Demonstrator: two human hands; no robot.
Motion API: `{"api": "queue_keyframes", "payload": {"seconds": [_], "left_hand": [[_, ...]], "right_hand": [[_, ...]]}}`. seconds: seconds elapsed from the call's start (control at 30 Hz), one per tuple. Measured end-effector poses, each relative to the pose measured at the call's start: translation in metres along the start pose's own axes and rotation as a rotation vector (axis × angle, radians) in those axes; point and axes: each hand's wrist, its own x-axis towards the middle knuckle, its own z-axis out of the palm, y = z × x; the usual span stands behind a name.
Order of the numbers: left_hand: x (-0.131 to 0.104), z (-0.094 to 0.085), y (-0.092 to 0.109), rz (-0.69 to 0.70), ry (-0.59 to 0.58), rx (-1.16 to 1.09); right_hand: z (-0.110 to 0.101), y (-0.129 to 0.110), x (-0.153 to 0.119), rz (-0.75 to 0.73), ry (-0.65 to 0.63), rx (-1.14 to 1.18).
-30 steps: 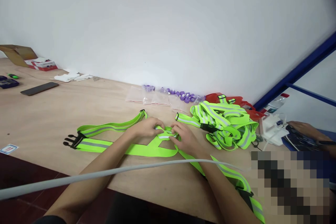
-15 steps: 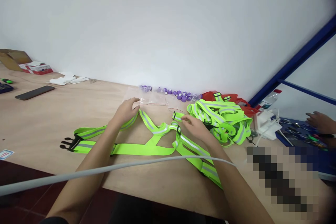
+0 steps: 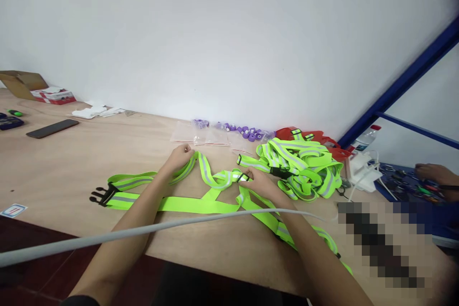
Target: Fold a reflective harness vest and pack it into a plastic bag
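Note:
A neon-yellow reflective strap harness (image 3: 201, 204) with grey stripes lies spread on the wooden table, a black side-release buckle (image 3: 103, 194) at its left end. My left hand (image 3: 181, 158) is closed on the top of one looped strap, pinching it between thumb and fingers. On the right, my right hand (image 3: 256, 181) grips the strap at a black slider buckle (image 3: 243, 178). Just behind that hand lies a heap of the same reflective straps (image 3: 304, 160), with a black buckle (image 3: 281, 172) at its near side. My right forearm hides part of the harness.
Purple small parts (image 3: 247, 132) and clear plastic bags (image 3: 215, 137) lie along the wall. A white cable (image 3: 179, 224) crosses close before me. At right are a power strip (image 3: 362, 172), a bottle (image 3: 366, 138) and another person's hand (image 3: 435, 174) over a blue tray (image 3: 401, 181). A dark flat bar (image 3: 52, 128) lies left.
My left hand has closed on the looped strap and come slightly nearer. The right hand has moved down and left from the heap's edge onto the slider buckle.

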Motion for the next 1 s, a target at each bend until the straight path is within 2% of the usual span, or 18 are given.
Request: {"api": "queue_keyframes", "payload": {"seconds": [0.23, 0.43, 0.53, 0.63, 0.7, 0.8, 0.9, 1.0], "left_hand": [[-0.007, 0.001, -0.003, -0.015, -0.129, -0.177], [-0.004, 0.01, -0.002, -0.052, -0.119, -0.255], [-0.004, 0.009, 0.002, -0.06, -0.133, -0.389], [-0.007, 0.0, 0.009, -0.067, -0.217, -0.579], [-0.01, -0.01, 0.014, -0.061, -0.301, -0.7], [-0.015, -0.025, 0.023, -0.036, -0.38, -0.854], [-0.019, -0.033, 0.03, -0.006, -0.368, -0.973], [-0.021, -0.037, 0.033, 0.018, -0.321, -1.04]], "right_hand": [[-0.009, 0.0, 0.002, 0.005, 0.126, -0.019], [-0.031, -0.007, -0.004, -0.013, 0.163, 0.053], [-0.036, -0.003, -0.006, 0.009, 0.201, 0.092], [-0.04, 0.001, -0.009, 0.036, 0.218, 0.159], [-0.044, 0.001, -0.012, 0.049, 0.188, 0.22], [-0.053, -0.007, -0.019, 0.081, 0.056, 0.372], [-0.062, -0.016, -0.027, 0.13, -0.099, 0.627], [-0.069, -0.019, -0.032, 0.167, -0.154, 0.754]]}}
